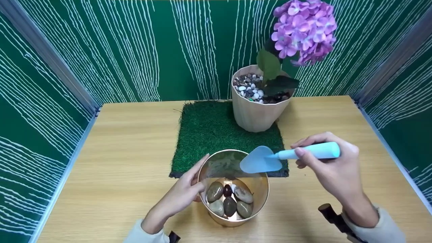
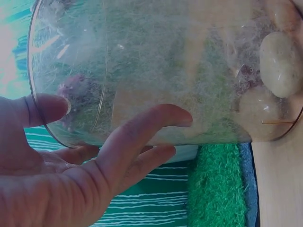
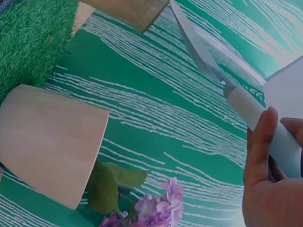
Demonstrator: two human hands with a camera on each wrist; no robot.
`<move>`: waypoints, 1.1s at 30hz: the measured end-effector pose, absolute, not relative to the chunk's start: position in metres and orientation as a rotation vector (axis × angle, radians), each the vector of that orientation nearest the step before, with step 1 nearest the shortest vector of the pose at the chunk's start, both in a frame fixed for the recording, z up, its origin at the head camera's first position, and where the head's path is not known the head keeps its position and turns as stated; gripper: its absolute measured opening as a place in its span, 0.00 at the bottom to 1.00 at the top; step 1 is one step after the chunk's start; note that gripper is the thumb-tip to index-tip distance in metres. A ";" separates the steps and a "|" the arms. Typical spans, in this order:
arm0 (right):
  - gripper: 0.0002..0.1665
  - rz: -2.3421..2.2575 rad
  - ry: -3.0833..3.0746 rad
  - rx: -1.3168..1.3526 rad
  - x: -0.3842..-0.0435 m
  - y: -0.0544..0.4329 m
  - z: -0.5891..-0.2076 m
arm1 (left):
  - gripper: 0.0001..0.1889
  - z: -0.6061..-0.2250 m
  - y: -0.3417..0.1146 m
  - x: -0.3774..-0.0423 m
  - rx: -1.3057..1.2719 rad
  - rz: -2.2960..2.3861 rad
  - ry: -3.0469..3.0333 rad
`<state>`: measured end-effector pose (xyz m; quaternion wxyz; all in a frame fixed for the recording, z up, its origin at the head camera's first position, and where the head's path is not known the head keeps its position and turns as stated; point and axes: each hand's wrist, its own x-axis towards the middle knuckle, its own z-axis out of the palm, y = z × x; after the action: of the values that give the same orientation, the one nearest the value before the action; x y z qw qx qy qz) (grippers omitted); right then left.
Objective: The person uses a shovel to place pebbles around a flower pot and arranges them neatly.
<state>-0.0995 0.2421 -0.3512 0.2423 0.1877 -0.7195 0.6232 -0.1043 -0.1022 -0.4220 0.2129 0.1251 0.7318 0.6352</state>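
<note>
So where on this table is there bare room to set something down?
The widest bare patch of table lies between the left wall and the green mat. A smaller one lies right of the flowerpot, beyond the right hand. The mat's near edge is crowded by the left hand, the container of stones and the trowel above.

Potted purple flower on turf mat; green wall behind.

Trowel: pale blue blade, mint handle. Flower purple, mat dark green, table light brown. Walls green with wavy white lines.
</note>
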 end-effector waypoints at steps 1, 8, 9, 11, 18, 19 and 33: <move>0.08 1.680 -2.003 0.504 -0.100 0.240 -0.351 | 0.42 -0.422 -0.101 -0.104 0.348 1.769 2.028; 0.10 1.500 -2.237 0.449 -0.102 0.226 -0.349 | 0.43 -0.422 -0.093 -0.100 0.342 1.798 2.017; 0.10 1.489 -2.260 0.447 -0.102 0.224 -0.349 | 0.43 -0.422 -0.093 -0.100 0.341 1.796 2.022; 0.10 1.486 -2.292 0.457 -0.104 0.222 -0.348 | 0.43 -0.423 -0.091 -0.100 0.336 1.793 2.033; 0.11 1.438 -2.366 0.489 -0.108 0.215 -0.351 | 0.43 -0.424 -0.086 -0.100 0.331 1.792 2.052; 0.11 1.427 -2.372 0.493 -0.109 0.214 -0.351 | 0.43 -0.424 -0.086 -0.099 0.335 1.794 2.053; 0.10 1.370 -2.443 0.523 -0.117 0.207 -0.358 | 0.44 -0.425 -0.077 -0.100 0.341 1.804 2.061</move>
<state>-0.1168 0.2067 -0.3581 0.1453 0.1816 -0.8483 0.4758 -0.0998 -0.0767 -0.4255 0.1895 0.1214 0.7332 0.6417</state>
